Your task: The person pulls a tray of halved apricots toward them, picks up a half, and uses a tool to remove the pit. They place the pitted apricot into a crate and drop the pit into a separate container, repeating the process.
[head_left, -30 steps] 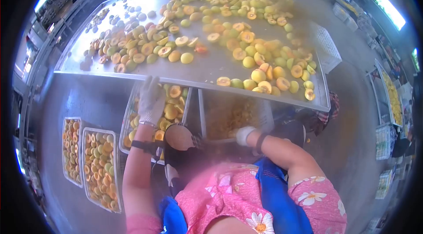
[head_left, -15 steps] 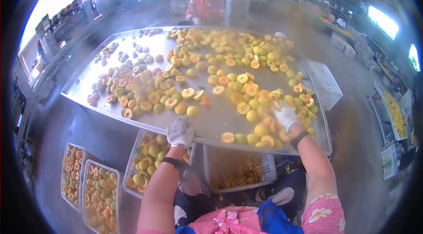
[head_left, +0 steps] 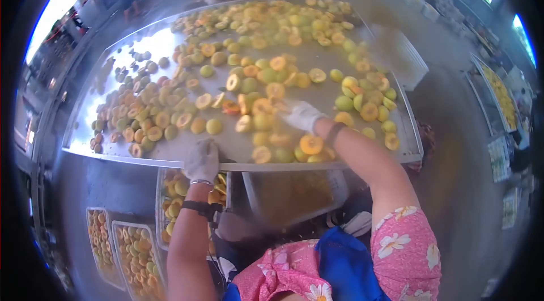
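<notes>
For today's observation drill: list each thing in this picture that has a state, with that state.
Left hand: gloved, resting on the table edge.
Right hand: gloved, among the peach halves; whether it holds one is unclear.
Table: covered with cut fruit.
Crate: under the table, part full.
Trays: on the floor, filled.

Motion blur smears the right hand (head_left: 302, 115), so its grip is unreadable; the worktop (head_left: 170, 156) hides part of the crates (head_left: 175, 199) at lower left.

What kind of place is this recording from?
Probably a fruit-processing shed: a big metal table covered in halved peaches, crates of cut fruit on the floor, gloved right hand among the halves.
</notes>
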Available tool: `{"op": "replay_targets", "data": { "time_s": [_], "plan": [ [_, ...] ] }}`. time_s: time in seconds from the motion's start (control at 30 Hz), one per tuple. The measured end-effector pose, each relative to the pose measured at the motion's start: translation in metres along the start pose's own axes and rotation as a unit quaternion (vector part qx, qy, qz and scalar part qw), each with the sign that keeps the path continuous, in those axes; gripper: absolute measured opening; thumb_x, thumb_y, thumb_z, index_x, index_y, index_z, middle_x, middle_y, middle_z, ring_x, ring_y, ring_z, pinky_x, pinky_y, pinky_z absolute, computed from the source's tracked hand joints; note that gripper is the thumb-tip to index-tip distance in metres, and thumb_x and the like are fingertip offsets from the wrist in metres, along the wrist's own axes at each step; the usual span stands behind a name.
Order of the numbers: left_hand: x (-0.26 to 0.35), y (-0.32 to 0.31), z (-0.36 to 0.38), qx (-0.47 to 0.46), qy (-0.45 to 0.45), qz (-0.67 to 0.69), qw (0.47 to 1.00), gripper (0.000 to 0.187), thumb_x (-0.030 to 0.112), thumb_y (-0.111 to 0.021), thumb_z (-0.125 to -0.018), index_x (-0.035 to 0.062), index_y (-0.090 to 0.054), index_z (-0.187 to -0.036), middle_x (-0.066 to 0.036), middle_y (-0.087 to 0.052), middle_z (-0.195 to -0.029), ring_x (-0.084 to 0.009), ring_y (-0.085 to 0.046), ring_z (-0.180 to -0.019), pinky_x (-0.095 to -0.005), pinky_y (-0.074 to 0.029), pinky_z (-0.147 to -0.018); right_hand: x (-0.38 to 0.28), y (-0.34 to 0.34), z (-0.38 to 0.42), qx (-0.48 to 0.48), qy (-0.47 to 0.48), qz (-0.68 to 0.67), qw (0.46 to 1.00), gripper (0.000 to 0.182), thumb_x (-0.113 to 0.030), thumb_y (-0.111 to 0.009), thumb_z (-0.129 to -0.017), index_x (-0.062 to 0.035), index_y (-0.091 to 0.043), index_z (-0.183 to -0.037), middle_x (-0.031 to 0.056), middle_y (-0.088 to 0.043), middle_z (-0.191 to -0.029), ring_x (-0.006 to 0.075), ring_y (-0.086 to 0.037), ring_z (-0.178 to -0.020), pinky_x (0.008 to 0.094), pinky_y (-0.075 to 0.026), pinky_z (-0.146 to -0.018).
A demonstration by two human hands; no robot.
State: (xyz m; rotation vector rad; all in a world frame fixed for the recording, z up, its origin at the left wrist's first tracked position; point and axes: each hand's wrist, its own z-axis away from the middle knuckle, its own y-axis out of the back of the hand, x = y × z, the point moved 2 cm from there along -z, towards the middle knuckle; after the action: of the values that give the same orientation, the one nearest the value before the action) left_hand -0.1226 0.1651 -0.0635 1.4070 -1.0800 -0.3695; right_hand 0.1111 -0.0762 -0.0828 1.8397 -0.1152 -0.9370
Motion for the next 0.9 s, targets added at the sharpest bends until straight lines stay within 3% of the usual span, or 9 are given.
{"op": "replay_targets", "data": {
  "time_s": [0.07,0.13,0.2,0.27,0.33,0.43,0.6,0.8,0.9],
  "plan": [
    [-0.002,0.0,-0.003,-0.012,-0.011,0.004,1.0,0.031,0.036,-0.054,-0.092,0.0173,-0.07,-0.111,-0.01,-0.068,-0.112,-0.032,-0.064,-0.103,-0.0433,-0.048,-0.092,-0.045,0.031,0.011,-0.073,-0.052,-0.02,0.996,0.052,-0.046,-0.058,-0.09,-0.0075,-0.058,-0.125,0.0231,-0.065,-0.116,0.0425,-0.059,-0.109,0.0454,-0.047,-0.094],
    [0.0,0.0,0.0,-0.016,-0.009,0.005,1.0,0.032,0.036,-0.054,-0.092,0.0168,-0.07,-0.112,-0.01,-0.068,-0.112,-0.0323,-0.064,-0.103,-0.0435,-0.048,-0.092,-0.026,0.044,0.017,0.016,-0.053,-0.036,0.998,0.049,-0.047,-0.058,-0.09,-0.0086,-0.059,-0.121,0.0241,-0.065,-0.112,0.0422,-0.06,-0.106,0.0458,-0.048,-0.091],
    [0.001,0.003,0.0,-0.02,-0.003,0.004,1.0,0.032,0.036,-0.054,-0.092,0.0161,-0.069,-0.112,-0.011,-0.068,-0.112,-0.0328,-0.064,-0.103,-0.0442,-0.048,-0.091,0.023,0.065,0.022,0.046,-0.035,0.096,0.994,0.047,-0.047,-0.059,-0.089,-0.0097,-0.06,-0.118,0.0247,-0.065,-0.109,0.0415,-0.061,-0.103,0.0455,-0.049,-0.088],
    [0.001,0.003,-0.001,-0.012,-0.009,0.008,1.0,0.032,0.036,-0.052,-0.093,0.0159,-0.069,-0.112,-0.012,-0.068,-0.111,-0.0341,-0.063,-0.102,-0.0448,-0.048,-0.09,0.049,0.111,0.047,0.066,-0.219,0.073,0.971,0.046,-0.046,-0.06,-0.089,-0.0099,-0.06,-0.118,0.0239,-0.066,-0.108,0.0408,-0.062,-0.101,0.0454,-0.05,-0.086],
    [0.006,0.008,0.002,-0.016,-0.016,0.016,1.0,0.032,0.037,-0.05,-0.094,0.0162,-0.069,-0.11,-0.013,-0.067,-0.111,-0.0354,-0.063,-0.101,-0.0457,-0.048,-0.089,0.091,0.136,0.072,0.142,-0.271,0.054,0.95,0.047,-0.044,-0.061,-0.088,-0.0097,-0.059,-0.12,0.0236,-0.065,-0.108,0.0424,-0.061,-0.102,0.0461,-0.049,-0.085],
    [0.007,0.011,0.002,-0.026,0.013,0.001,1.0,0.032,0.039,-0.048,-0.094,0.0176,-0.07,-0.105,-0.013,-0.069,-0.107,-0.0346,-0.064,-0.1,-0.0476,-0.049,-0.086,0.178,0.127,0.079,0.218,-0.238,0.083,0.943,0.048,-0.05,-0.06,-0.088,-0.0124,-0.063,-0.119,0.0228,-0.067,-0.107,0.0434,-0.062,-0.101,0.0482,-0.05,-0.086],
    [0.0,0.008,0.001,0.016,-0.004,0.015,1.0,0.032,0.037,-0.05,-0.093,0.0176,-0.072,-0.105,-0.01,-0.07,-0.107,-0.0321,-0.065,-0.1,-0.0448,-0.048,-0.09,0.084,0.105,0.058,0.102,-0.372,0.141,0.912,0.05,-0.053,-0.058,-0.088,-0.0114,-0.064,-0.114,0.0227,-0.068,-0.106,0.041,-0.064,-0.1,0.0485,-0.051,-0.086],
    [-0.001,0.013,0.006,0.022,-0.008,0.052,0.998,0.046,0.036,-0.059,-0.089,0.0119,-0.062,-0.128,-0.012,-0.065,-0.124,-0.0301,-0.061,-0.115,-0.0402,-0.047,-0.099,0.041,0.096,0.061,0.127,-0.292,0.127,0.94,0.036,-0.043,-0.06,-0.086,-0.0117,-0.066,-0.104,0.0218,-0.068,-0.098,0.0413,-0.064,-0.097,0.0489,-0.051,-0.084],
    [-0.016,-0.01,0.012,0.068,0.03,0.327,0.942,0.058,0.025,-0.064,-0.09,0.0034,-0.048,-0.142,-0.017,-0.058,-0.135,-0.0265,-0.058,-0.121,-0.0353,-0.043,-0.104,0.029,0.104,0.071,0.12,-0.224,0.108,0.961,0.036,-0.04,-0.062,-0.085,-0.011,-0.065,-0.106,0.0226,-0.068,-0.096,0.0418,-0.065,-0.092,0.0489,-0.052,-0.079]
  ]
}}
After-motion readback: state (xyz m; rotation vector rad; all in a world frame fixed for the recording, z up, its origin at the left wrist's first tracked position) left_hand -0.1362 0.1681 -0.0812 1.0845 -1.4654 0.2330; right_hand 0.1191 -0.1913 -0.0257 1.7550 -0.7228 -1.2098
